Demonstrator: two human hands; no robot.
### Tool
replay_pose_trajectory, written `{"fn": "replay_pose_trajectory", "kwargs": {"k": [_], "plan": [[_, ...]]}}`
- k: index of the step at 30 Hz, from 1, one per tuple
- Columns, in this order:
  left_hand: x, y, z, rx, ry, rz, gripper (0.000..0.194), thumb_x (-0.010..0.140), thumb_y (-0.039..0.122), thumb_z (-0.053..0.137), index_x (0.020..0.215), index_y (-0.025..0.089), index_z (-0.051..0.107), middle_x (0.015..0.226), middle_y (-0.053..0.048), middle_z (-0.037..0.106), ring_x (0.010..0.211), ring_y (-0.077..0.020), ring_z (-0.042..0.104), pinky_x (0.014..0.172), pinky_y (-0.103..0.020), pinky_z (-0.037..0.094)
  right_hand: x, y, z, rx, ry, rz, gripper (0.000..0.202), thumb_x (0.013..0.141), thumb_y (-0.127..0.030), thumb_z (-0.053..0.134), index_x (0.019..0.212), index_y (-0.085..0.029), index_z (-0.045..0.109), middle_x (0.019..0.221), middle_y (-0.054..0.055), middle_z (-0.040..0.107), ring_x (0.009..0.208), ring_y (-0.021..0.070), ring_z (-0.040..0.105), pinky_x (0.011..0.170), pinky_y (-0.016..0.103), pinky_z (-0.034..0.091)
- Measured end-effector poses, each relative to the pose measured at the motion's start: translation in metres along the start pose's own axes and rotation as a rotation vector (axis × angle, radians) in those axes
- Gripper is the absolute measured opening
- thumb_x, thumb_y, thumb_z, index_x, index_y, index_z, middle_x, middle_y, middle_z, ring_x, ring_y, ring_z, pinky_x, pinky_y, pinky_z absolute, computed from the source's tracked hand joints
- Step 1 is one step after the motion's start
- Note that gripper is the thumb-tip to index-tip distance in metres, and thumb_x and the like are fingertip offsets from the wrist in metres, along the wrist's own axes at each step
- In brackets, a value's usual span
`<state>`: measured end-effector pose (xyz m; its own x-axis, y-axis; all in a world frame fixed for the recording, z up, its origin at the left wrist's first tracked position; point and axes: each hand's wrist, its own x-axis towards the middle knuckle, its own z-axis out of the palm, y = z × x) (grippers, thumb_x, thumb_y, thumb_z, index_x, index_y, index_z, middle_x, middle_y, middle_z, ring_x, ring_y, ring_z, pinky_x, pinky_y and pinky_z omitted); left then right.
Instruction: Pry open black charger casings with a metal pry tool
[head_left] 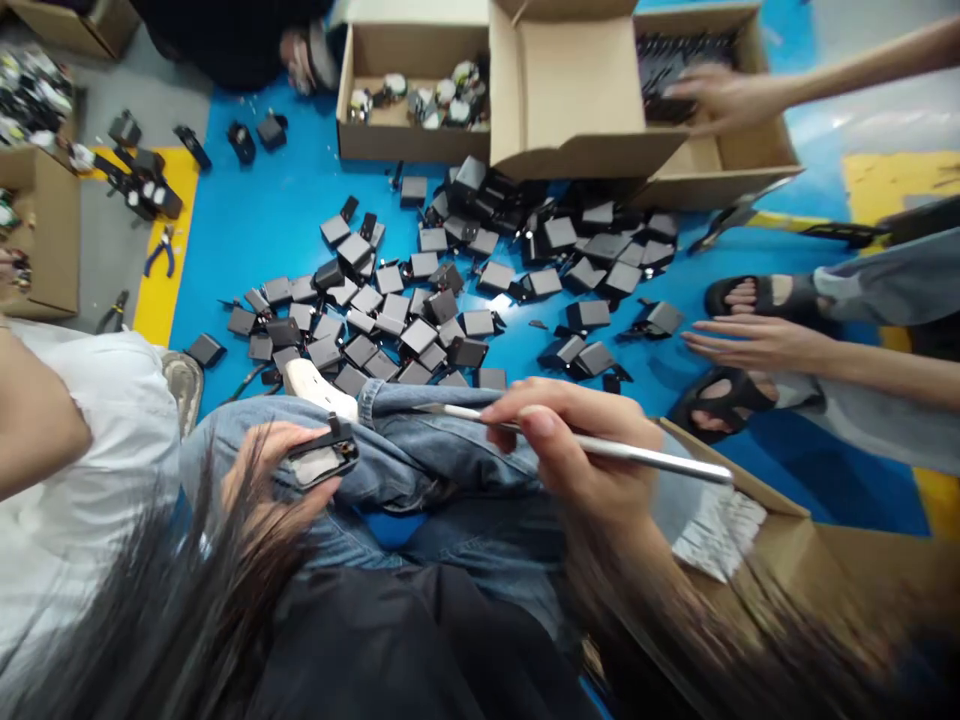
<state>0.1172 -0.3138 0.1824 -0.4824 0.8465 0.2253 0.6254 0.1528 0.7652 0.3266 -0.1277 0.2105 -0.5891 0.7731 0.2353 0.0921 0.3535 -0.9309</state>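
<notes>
Between the fingers and thumb of my left hand (262,480) is a small black plastic housing (324,458), its open side up with a whitish inside showing. My right hand (592,450) grips a slim silver craft knife (652,457) like a pen. Its thin tip points left over my jeans, apart from the housing. Beyond my knees, many similar black box-shaped housings (390,315) lie heaped on the blue floor (270,220).
Cardboard boxes (412,145) with parts stand at the back. A co-worker's hand (720,95) reaches into one; another hand (757,343) hovers at right. Pliers (161,252) lie at left. A cardboard box (840,560) is by my right side; a person in white (75,410) sits at left.
</notes>
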Motion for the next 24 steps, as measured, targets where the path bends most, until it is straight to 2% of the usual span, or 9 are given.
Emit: {"fn": "replay_pose_trajectory", "kwargs": {"k": [3,5,9,12,15,17,19,22,24], "plan": [[0.051,-0.008,-0.027,0.251,0.013,0.163,0.043,0.079,0.037,0.077,0.118,0.030,0.063,0.110,-0.002,0.072,0.100,-0.0224,0.071,0.084,-0.033,0.060,0.003,-0.003,-0.014,-0.075,0.069,0.064,0.030,0.098,-0.039,0.055,0.078,-0.022,0.070,0.061,-0.001,0.065,0.052,0.0128,0.058,0.050,0.027,0.044],[0.106,-0.027,-0.034,0.323,-0.047,0.089,0.055,0.078,0.038,0.077,0.128,0.028,0.056,0.106,-0.002,0.073,0.096,-0.0221,0.071,0.086,-0.034,0.057,0.008,-0.002,-0.020,-0.140,0.056,0.104,0.030,0.099,-0.037,0.054,0.077,-0.022,0.069,0.061,-0.001,0.065,0.051,0.0130,0.058,0.049,0.026,0.043],[0.231,-0.100,-0.020,0.661,-0.256,-0.044,0.065,0.077,0.032,0.075,0.136,0.024,0.048,0.118,-0.008,0.071,0.105,-0.0284,0.069,0.091,-0.037,0.053,0.019,0.006,-0.021,-0.261,-0.093,0.020,0.028,0.097,-0.033,0.055,0.075,-0.022,0.067,0.062,-0.001,0.068,0.055,0.0132,0.064,0.050,0.024,0.046],[0.298,-0.156,0.000,0.892,-0.288,-0.261,0.067,0.081,0.032,0.070,0.142,0.025,0.043,0.125,-0.012,0.068,0.118,-0.0339,0.063,0.097,-0.042,0.051,0.026,0.014,-0.020,-0.305,-0.128,-0.037,0.023,0.097,-0.027,0.056,0.077,-0.021,0.065,0.066,-0.001,0.069,0.055,0.0112,0.064,0.052,0.022,0.047],[0.330,-0.193,0.014,0.931,-0.232,-0.377,0.066,0.082,0.029,0.067,0.142,0.013,0.042,0.122,-0.023,0.067,0.117,-0.0401,0.063,0.094,-0.050,0.052,0.029,0.022,-0.020,-0.336,-0.135,-0.059,0.019,0.098,-0.023,0.054,0.083,-0.021,0.065,0.072,0.000,0.071,0.060,0.0112,0.066,0.056,0.021,0.049],[0.336,-0.207,0.023,0.928,-0.220,-0.411,0.065,0.081,0.026,0.067,0.139,0.005,0.044,0.118,-0.030,0.066,0.113,-0.0440,0.064,0.089,-0.054,0.053,0.030,0.026,-0.019,-0.372,-0.149,-0.078,0.018,0.099,-0.022,0.052,0.086,-0.021,0.065,0.073,0.001,0.071,0.063,0.0120,0.066,0.057,0.022,0.050],[0.339,-0.213,0.039,0.923,-0.215,-0.392,0.067,0.081,0.026,0.066,0.139,0.001,0.043,0.127,-0.034,0.059,0.123,-0.0464,0.057,0.096,-0.059,0.048,0.029,0.030,-0.019,-0.413,-0.165,-0.097,0.019,0.100,-0.023,0.051,0.087,-0.020,0.065,0.073,0.002,0.070,0.063,0.0125,0.066,0.056,0.023,0.049],[0.346,-0.212,0.082,0.869,-0.265,-0.234,0.070,0.088,0.035,0.060,0.149,0.011,0.035,0.153,-0.024,0.039,0.146,-0.0383,0.031,0.117,-0.054,0.030,0.027,0.033,-0.017,-0.435,-0.192,-0.086,0.021,0.101,-0.024,0.049,0.088,-0.020,0.065,0.071,0.001,0.069,0.061,0.0119,0.064,0.055,0.024,0.046],[0.353,-0.209,0.119,0.796,-0.357,-0.137,0.069,0.089,0.039,0.060,0.151,0.021,0.034,0.157,-0.013,0.038,0.149,-0.0305,0.028,0.121,-0.044,0.027,0.027,0.034,-0.015,-0.429,-0.210,-0.058,0.022,0.101,-0.024,0.048,0.088,-0.021,0.066,0.070,0.001,0.068,0.061,0.0111,0.063,0.055,0.023,0.045]]}}
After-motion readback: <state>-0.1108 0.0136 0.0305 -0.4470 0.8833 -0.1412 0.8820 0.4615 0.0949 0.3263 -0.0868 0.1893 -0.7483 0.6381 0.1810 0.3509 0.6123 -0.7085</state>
